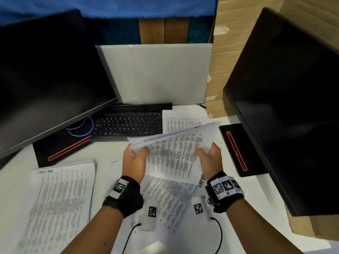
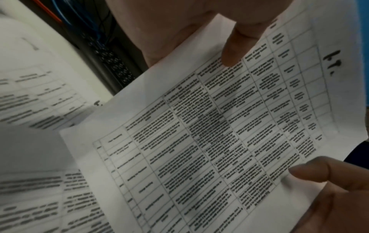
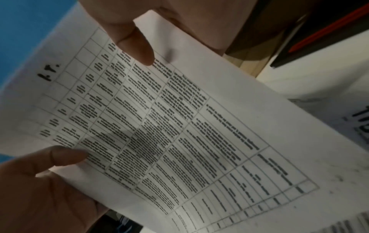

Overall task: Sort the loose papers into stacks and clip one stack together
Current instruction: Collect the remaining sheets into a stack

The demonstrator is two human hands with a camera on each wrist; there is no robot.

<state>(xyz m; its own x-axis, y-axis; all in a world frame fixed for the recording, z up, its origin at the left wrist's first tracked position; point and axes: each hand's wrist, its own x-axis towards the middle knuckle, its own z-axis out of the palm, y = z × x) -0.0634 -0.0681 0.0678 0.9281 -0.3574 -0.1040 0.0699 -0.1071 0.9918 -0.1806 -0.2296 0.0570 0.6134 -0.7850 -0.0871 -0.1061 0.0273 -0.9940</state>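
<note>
Left hand [image 1: 134, 158] and right hand [image 1: 209, 160] pinch opposite edges of raised sheets [image 1: 176, 149], likely squaring them; sorted stack [image 1: 60, 198] lies near left.

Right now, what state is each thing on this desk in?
held sheets: lifted off the desk, fanned apart
left hand: pinching the sheets' left edge
right hand: pinching their right edge
stack: lying flat on the left
loose papers: scattered below the hands
monitors: screens dark
keyboard: unused
</note>
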